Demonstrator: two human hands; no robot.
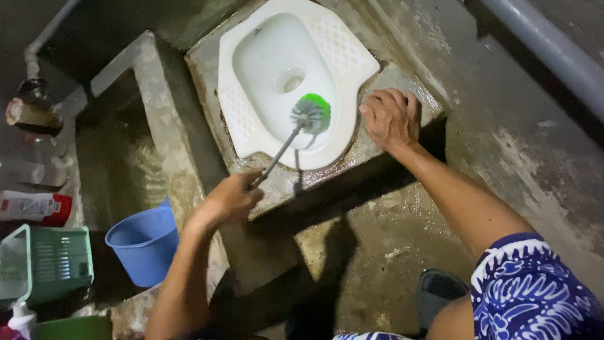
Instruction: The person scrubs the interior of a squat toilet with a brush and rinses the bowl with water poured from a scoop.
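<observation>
Two hands are working at the white squat toilet pan (264, 69): we are gripping the grey handle of the toilet brush (310, 115) in our clenched left hand (231, 198), keeping its green-and-grey bristle head down inside the bowl near the drain. We are pressing our right hand (391, 118), open and holding nothing, flat on the concrete plinth (384, 79) beside the rim, apparently for support, while a blue bucket (143, 242) is standing near the plinth on the left.

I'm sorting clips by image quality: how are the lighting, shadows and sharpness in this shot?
Head view: light falls brightest on the white squat toilet pan, with no harsh glare; the left hand and toilet brush cast dark shadows on the wet concrete step; the right hand is sharp, while the left edge by the green basket is dim and soft.
</observation>
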